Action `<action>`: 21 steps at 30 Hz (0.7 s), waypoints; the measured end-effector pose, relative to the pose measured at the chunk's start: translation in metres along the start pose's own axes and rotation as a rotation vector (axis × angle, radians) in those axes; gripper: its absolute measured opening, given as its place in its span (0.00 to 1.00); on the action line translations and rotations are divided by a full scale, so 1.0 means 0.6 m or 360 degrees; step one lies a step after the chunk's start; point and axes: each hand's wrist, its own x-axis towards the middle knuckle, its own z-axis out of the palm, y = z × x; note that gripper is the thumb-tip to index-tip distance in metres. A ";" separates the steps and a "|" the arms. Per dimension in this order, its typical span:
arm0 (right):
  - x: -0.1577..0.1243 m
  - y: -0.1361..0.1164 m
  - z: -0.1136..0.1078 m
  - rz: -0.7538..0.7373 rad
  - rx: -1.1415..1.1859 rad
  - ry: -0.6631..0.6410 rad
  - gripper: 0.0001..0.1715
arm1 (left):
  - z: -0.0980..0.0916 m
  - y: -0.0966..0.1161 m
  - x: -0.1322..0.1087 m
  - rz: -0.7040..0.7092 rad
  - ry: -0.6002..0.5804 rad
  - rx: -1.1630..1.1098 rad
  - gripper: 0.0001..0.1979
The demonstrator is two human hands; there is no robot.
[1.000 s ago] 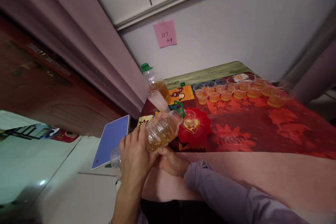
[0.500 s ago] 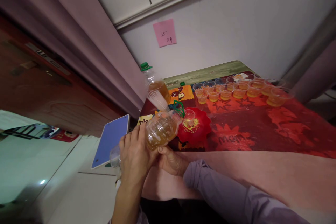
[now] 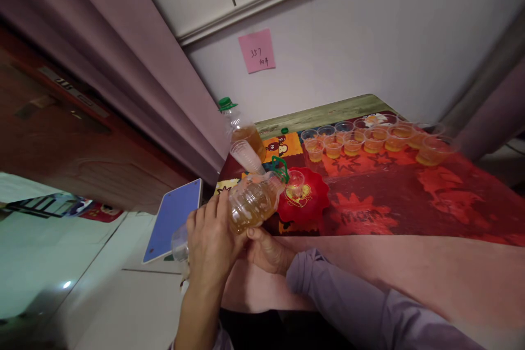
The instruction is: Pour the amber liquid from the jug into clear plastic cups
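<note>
A clear plastic bottle [image 3: 254,202] with yellowish liquid lies tilted, its neck pointing right over a red scalloped plate [image 3: 315,205]. My left hand [image 3: 211,235] is wrapped round the bottle's body from above. From below, my right hand [image 3: 268,251] supports the bottle, its thumb against the side and its other fingers partly hidden. A green handle ring [image 3: 280,168] sits at the bottle's neck. At the mouth, a clear plastic cup [image 3: 296,179] stands on the plate; whether liquid is flowing into it I cannot make out.
Several clear cups [image 3: 353,143] with yellow liquid stand in rows at the back right. Behind the tilted bottle are a stack of cups [image 3: 246,156] and a larger bottle [image 3: 248,134] with a green cap. A blue board [image 3: 174,219] is at the left, beside the table.
Hardly anything differs. Both hands keep the bottle tilted at the same place, and the view has shifted very slightly.
</note>
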 end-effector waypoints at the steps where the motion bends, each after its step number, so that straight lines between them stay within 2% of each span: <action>1: 0.000 0.000 0.000 0.0002 -0.0002 -0.0006 0.35 | 0.000 0.000 0.000 -0.0002 -0.0002 0.0005 0.38; 9: 0.001 0.001 0.000 0.0000 -0.0013 -0.0004 0.35 | -0.007 0.004 0.002 0.0004 -0.0014 0.0038 0.36; 21: 0.000 -0.004 0.005 0.0017 -0.0001 0.0007 0.33 | -0.008 0.005 0.003 -0.0009 -0.0040 0.0031 0.39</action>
